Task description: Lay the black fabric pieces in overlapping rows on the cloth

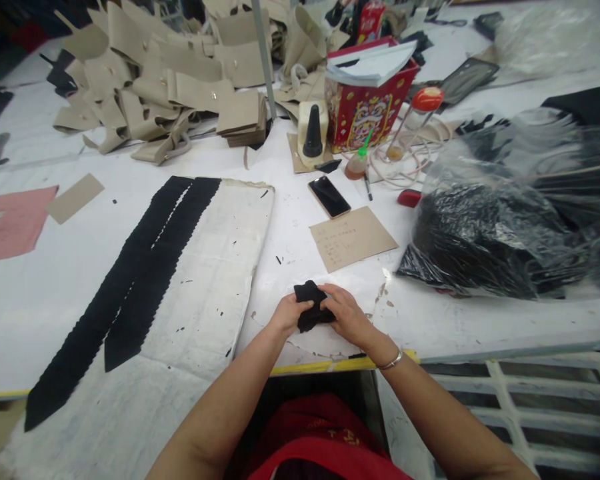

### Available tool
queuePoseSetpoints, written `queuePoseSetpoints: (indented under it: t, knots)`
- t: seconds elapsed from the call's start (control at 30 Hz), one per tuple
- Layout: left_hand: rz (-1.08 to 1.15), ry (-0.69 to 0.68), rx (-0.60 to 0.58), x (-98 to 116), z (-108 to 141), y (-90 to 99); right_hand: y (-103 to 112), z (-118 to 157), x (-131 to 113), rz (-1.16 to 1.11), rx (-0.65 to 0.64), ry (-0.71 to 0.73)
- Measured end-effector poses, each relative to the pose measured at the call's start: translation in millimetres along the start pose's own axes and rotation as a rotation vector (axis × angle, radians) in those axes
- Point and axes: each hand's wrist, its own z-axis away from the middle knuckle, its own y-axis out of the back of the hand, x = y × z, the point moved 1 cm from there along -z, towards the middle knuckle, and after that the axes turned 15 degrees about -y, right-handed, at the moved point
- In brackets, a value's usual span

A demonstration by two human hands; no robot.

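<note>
A small bundle of black fabric pieces [310, 293] is held between my two hands just above the table's front edge. My left hand [289, 315] grips its left side, with the thumb lying across the front. On the right side, my right hand [347, 315] has its fingers curled over the bundle; a silver bangle circles that wrist. To the left, two rows of overlapping black pieces [180, 233] with jagged edges lie on a white sheet [195, 300]. Beyond my hands rests a brown card with handwriting [353, 237].
A phone [330, 196], a cream holder with a black cone [313, 133] and a red box [363, 107] stand farther back. Clear plastic bags of black material [480, 227] lie right. Beige leather parts [180, 73] are heaped at the back left, behind a metal pole [264, 57].
</note>
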Motion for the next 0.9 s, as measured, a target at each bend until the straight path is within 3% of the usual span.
queuePoseSetpoints:
  t: [0.13, 0.27, 0.37, 0.5, 0.6, 0.77, 0.9]
  knots:
    - [0.246, 0.041, 0.06, 3, 1, 0.7, 14, 10, 4, -0.16, 0.0, -0.126]
    - [0.335, 0.034, 0.107, 4, 1, 2.4, 19, 23, 10, -0.401, -0.034, -0.47]
    - [0.382, 0.003, 0.131, 2, 1, 1.5, 13, 25, 6, -0.677, 0.027, -0.669]
    - [0.43, -0.031, 0.114, 0, 2, -1.3, 3, 14, -15, -1.109, 0.055, -0.71]
    - [0.458, -0.061, 0.061, -1, 3, -2.5, 1, 4, -26, -1.274, 0.045, -0.75]
    - [0.468, -0.064, 0.099, 0, 4, -0.9, 3, -1, -26, -1.196, -0.062, -0.729]
    - [0.444, -0.079, 0.185, 0, 5, 3.0, 4, -4, -28, -0.753, -0.117, -0.519]
